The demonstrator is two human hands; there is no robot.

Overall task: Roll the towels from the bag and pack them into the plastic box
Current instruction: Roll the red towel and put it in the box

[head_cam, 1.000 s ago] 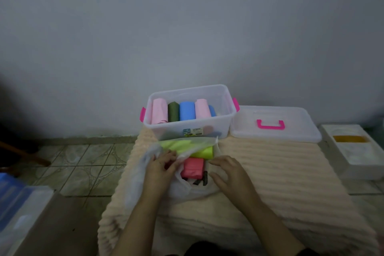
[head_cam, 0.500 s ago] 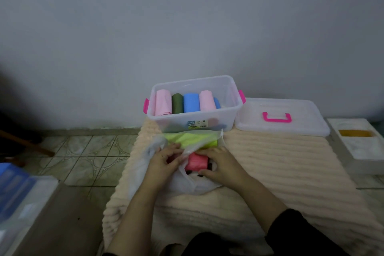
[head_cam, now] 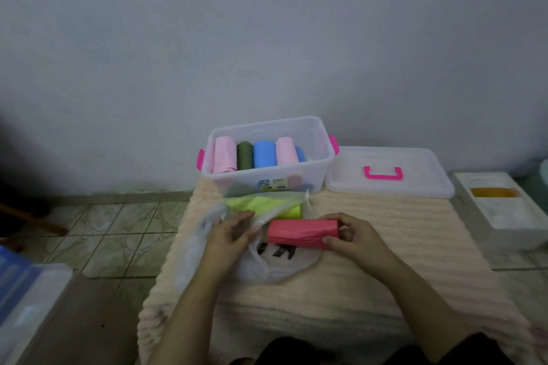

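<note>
A thin white plastic bag (head_cam: 275,268) lies on the ribbed cream mat in front of me. My left hand (head_cam: 229,232) pinches the bag's open edge. My right hand (head_cam: 354,238) grips the right end of a folded red towel (head_cam: 301,232), which is mostly out of the bag's mouth. A yellow-green towel (head_cam: 261,206) stays inside the bag behind it. The clear plastic box (head_cam: 321,170) with pink latches stands at the mat's far edge and holds several rolled towels: pink (head_cam: 224,154), dark green (head_cam: 244,155), blue (head_cam: 264,154), pink and blue.
The box's clear lid (head_cam: 415,175) with a pink handle lies right of the box. A white foam box (head_cam: 504,210) sits at far right. Tiled floor lies to the left, with a blue-and-clear container (head_cam: 20,293) at lower left. A grey wall stands behind.
My right hand has drawn the red towel rightward out of the bag, so most of its length now shows. My left hand kept hold of the bag's edge.
</note>
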